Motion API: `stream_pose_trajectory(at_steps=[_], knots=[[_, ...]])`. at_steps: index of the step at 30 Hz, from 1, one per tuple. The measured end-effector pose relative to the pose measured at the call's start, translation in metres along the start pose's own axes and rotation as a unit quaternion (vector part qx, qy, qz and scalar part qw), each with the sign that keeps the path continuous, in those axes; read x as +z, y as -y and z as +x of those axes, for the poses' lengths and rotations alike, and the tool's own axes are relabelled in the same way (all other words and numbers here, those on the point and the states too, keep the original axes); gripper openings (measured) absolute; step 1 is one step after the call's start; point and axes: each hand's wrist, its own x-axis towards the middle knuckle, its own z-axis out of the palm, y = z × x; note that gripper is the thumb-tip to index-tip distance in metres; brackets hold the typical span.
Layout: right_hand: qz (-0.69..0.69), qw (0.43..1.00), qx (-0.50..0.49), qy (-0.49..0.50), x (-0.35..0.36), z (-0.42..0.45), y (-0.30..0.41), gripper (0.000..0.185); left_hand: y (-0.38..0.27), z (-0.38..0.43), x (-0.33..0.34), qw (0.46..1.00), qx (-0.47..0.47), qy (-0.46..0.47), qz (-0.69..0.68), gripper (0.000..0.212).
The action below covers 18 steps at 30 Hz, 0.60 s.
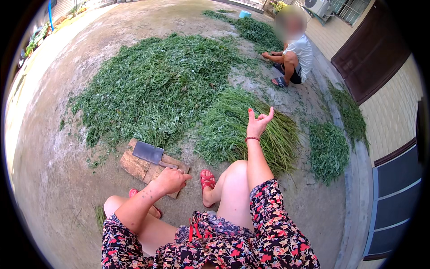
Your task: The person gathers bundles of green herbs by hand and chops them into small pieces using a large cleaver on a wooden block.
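My right hand (258,123) is raised above a large bundle of long-stemmed green plants (225,131), its thumb and a finger extended, other fingers bent, nothing in it. A red bead bracelet is on that wrist. Just below the handle of a cleaver (148,152), my left hand (170,180) is over a wooden board (134,164), its fingers mostly curled and one finger pointing right. Whether it touches the handle or holds something small is hidden. The cleaver lies flat on the board, blade to the upper left.
A broad heap of cut greens (158,84) covers the concrete beyond the board. Another person (300,55) squats at the upper right, hands by a further pile (257,32). Smaller bunches (328,151) lie near the wall at right. My red sandals (208,180) flank the board.
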Motion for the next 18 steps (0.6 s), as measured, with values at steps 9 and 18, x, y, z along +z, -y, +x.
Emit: stream_pose_trajectory(at_steps=[9,18], knots=[[-0.008,1.000,-0.004,0.012,-0.0003,-0.0030,0.0009,0.081,-0.0020,-0.0052,-0.0075,1.000,0.003,0.005,0.001,0.031],[0.040,0.999,0.011,0.017,-0.0017,-0.0014,0.0006,0.072,-0.0026,-0.0022,-0.0054,1.000,0.002,0.013,0.002,0.031]])
